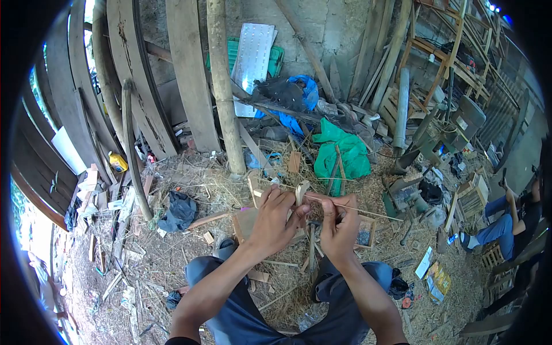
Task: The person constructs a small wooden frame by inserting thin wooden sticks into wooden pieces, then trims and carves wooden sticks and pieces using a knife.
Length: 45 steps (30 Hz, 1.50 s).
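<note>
My left hand (279,221) is closed around a small pale wooden piece (301,191) with a rounded upper end, at the middle of the view. To its right my right hand (338,221) pinches a thin light strip (374,214), which runs from the wooden piece out to the lower right. Another pale wooden part (253,190) stands just left of my left hand; whether it joins the held piece is hidden by the fingers. Both hands are above my knees, a short way apart.
Wood scraps and straw cover the ground. A green plastic bag (342,152) lies ahead, a black bag (179,211) to the left, a yellow bottle (118,161) by the planks. An upright pole (225,92) stands ahead. Another person (506,224) sits at the far right.
</note>
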{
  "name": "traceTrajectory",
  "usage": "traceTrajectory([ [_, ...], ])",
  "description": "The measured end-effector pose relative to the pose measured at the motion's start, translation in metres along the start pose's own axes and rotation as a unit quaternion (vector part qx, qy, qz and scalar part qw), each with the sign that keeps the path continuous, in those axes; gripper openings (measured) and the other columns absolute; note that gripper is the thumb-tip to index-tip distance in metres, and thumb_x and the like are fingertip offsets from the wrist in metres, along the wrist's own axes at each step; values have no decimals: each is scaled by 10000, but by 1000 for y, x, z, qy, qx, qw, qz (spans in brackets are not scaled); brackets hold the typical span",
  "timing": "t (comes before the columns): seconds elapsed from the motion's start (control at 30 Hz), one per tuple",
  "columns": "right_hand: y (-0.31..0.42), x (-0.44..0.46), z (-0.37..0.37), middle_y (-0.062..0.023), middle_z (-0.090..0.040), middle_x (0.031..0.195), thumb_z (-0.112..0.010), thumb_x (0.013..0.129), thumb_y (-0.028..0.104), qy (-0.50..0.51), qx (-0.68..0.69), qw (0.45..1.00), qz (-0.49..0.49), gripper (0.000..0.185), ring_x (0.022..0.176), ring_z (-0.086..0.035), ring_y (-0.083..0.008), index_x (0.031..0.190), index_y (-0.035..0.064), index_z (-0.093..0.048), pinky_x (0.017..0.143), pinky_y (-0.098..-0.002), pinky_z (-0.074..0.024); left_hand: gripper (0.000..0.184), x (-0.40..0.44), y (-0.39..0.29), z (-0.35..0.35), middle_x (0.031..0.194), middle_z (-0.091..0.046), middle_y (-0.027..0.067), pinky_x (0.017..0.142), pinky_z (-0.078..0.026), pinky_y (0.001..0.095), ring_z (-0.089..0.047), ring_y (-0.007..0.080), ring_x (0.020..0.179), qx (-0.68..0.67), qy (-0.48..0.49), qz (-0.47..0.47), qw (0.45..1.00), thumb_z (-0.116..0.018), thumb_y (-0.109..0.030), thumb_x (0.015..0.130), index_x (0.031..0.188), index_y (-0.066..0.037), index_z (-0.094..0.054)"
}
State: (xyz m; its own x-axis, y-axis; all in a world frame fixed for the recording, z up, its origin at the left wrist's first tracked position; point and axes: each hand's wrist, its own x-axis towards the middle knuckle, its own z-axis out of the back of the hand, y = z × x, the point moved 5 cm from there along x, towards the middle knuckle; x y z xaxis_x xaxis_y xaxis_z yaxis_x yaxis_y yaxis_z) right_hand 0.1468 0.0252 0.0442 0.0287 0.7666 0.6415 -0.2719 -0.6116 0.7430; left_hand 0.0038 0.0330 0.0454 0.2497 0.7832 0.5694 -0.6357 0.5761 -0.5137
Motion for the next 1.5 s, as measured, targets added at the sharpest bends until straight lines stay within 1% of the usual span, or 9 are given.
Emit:
traceTrajectory([
  [0.3,-6,0,-1,-177,-691,946,-503,969,69,1,-1,999,-50,112,856,-690,-213,925,-12,-441,688,-288,-513,177,0,1,-1,817,-530,121,932,-387,445,-499,333,864,-11,5,14,1000,-625,-177,871,875,-6,-577],
  [0.7,-7,-2,3,-147,-678,825,-541,953,77,-27,-27,999,-27,108,651,-636,-175,899,-4,-495,578,-280,-469,157,1,-3,-3,831,-545,134,957,-363,452,-513,338,893,7,3,-9,1000,-638,-146,851,865,-2,-578],
  [0.8,-8,-3,-4,-124,-666,774,-557,946,81,16,-71,996,-49,117,611,-615,-150,896,-10,-506,570,-273,-462,151,1,-13,-7,834,-550,136,930,-374,451,-516,340,888,11,-21,-45,999,-641,-133,843,856,1,-572],
  [0.87,-17,-6,-5,-98,-653,733,-585,934,89,-34,49,996,-69,123,607,-607,-124,895,-6,-516,571,-270,-462,165,0,-17,-8,838,-557,145,898,-390,439,-518,350,896,-1,-34,-8,999,-649,-130,835,847,11,-562],
  [0.97,-20,0,-8,-85,-650,732,-607,927,116,-43,78,993,-81,141,626,-605,-107,903,-5,-538,582,-268,-467,174,3,-9,-12,823,-568,157,839,-426,417,-528,357,870,-36,-11,47,998,-654,-129,836,853,23,-572],
  [1.17,-36,9,10,-90,-659,765,-604,938,201,-42,31,979,-198,217,665,-607,-109,927,-16,-599,606,-257,-466,165,0,-5,-18,860,-610,206,727,-468,430,-595,373,840,-160,-8,59,985,-607,-128,879,954,19,-603],
  [1.2,-38,12,12,-48,-642,774,-598,945,174,-41,14,987,-152,194,645,-566,-48,890,-10,-569,567,-208,-443,165,-1,-5,-18,860,-610,206,727,-468,430,-595,373,840,-161,-9,58,985,-607,-128,879,954,19,-603],
  [1.4,-46,11,15,-71,-659,764,-614,928,194,-14,17,983,-181,214,666,-586,-92,901,-18,-609,619,-263,-456,136,-8,-4,-17,894,-680,139,657,-510,352,-669,285,741,-87,-14,69,994,-641,-100,868,971,-13,-655],
  [1.5,-40,13,16,-49,-650,778,-601,943,170,-6,6,984,-177,194,686,-564,-54,879,-13,-587,633,-228,-444,108,-5,-14,-1,843,-671,126,582,-507,341,-659,251,660,-95,-104,74,987,-658,-79,851,941,-22,-661],
])
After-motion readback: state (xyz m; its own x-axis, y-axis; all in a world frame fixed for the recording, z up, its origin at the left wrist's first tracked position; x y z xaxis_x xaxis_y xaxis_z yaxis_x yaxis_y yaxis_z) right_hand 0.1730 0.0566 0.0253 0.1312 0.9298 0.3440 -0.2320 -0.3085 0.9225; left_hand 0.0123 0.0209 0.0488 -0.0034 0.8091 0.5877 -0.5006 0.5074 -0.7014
